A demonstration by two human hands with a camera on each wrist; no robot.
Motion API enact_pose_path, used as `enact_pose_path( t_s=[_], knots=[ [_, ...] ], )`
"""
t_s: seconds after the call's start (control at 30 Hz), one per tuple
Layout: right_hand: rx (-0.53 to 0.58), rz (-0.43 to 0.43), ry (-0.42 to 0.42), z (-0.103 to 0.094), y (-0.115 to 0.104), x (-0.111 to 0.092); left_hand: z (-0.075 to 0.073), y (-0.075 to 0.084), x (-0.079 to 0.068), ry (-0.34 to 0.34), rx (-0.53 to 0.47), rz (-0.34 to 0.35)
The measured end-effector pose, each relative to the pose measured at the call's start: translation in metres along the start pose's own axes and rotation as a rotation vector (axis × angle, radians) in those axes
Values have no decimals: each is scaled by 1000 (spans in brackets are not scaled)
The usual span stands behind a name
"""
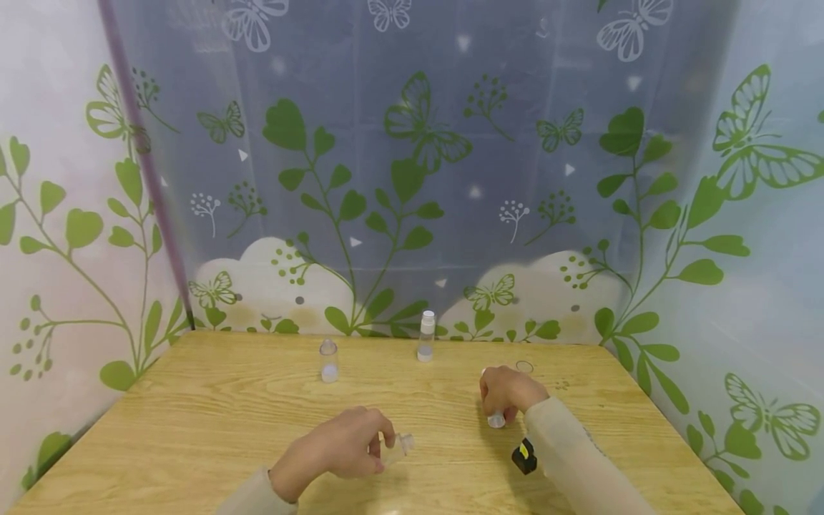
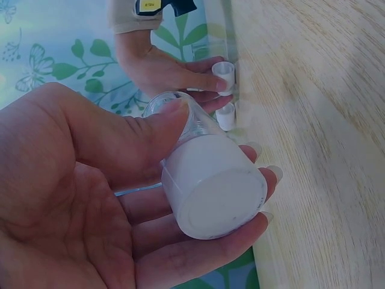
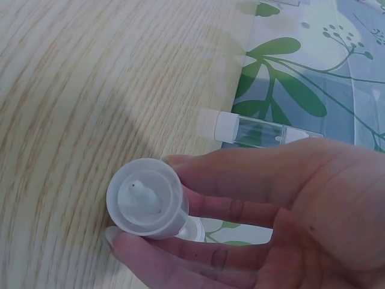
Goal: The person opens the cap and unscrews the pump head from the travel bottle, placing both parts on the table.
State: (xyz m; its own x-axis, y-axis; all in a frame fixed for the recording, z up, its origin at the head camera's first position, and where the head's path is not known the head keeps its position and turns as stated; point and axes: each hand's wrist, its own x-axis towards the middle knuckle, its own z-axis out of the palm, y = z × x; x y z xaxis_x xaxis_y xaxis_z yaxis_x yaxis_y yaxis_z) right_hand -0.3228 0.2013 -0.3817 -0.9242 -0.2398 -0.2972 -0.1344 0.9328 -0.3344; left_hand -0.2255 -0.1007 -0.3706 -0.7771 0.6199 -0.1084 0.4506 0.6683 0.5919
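My left hand [image 1: 347, 443] grips a small clear bottle [image 1: 399, 448] with a white base, tilted over the front of the table. In the left wrist view, the bottle's white base [image 2: 222, 192] faces the camera, with the thumb across its clear side. To the right, my right hand [image 1: 508, 390] pinches a small white pump top [image 3: 144, 198] between thumb and fingers, close over the table. A small nub shows inside its round rim. Just past those fingers, a second white cap-like piece [image 2: 225, 117] is partly hidden by the hand.
On the wooden table [image 1: 212, 415], an uncapped clear bottle [image 1: 329, 362] stands at back left. Another bottle [image 1: 426, 336] with a white collar stands near the back edge. A thin ring outline [image 1: 524, 366] shows at back right. Patterned curtains [image 1: 360, 179] enclose the table's back and sides.
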Motion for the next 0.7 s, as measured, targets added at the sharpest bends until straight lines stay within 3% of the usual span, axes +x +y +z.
enact_pose_path(
  t_s=[0.7],
  knots=[
    [-35,21,18,0,-2,-4,0,2,-1,-8,-33,-28]
  ],
)
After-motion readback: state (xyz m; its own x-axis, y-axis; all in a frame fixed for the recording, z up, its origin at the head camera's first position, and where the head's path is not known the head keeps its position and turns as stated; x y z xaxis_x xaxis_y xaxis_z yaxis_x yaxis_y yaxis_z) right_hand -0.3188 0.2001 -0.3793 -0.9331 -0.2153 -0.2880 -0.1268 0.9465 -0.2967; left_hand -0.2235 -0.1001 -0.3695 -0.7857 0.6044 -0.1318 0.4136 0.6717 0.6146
